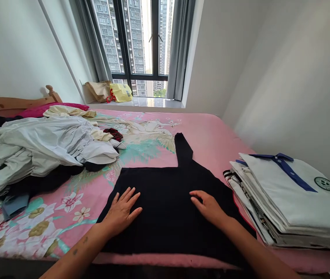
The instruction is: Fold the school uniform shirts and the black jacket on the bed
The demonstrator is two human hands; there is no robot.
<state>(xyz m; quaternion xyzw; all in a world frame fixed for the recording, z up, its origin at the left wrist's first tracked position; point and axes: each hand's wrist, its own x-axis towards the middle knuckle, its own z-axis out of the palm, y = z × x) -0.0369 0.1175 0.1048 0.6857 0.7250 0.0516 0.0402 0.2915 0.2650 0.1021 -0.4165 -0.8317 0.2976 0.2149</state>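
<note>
A black long-sleeved garment [159, 209] lies spread on the bed, one sleeve [184, 149] pointing away from me toward the window. My left hand [122, 209] rests flat on its left part, fingers spread. On the right part is my right hand [207, 205], its thumb and forefinger apart and the other fingers partly hidden. Neither hand holds anything that I can see. A thin red edge shows along the garment's right side, close to the stack of folded shirts [293, 193].
A heap of loose clothes [45, 143], mostly white and black, covers the bed's left side. The bed [205, 126] has a pink floral sheet and a wooden headboard [14, 102]. Paper bag [98, 91] and yellow bag [121, 92] sit on the windowsill. A wall stands at right.
</note>
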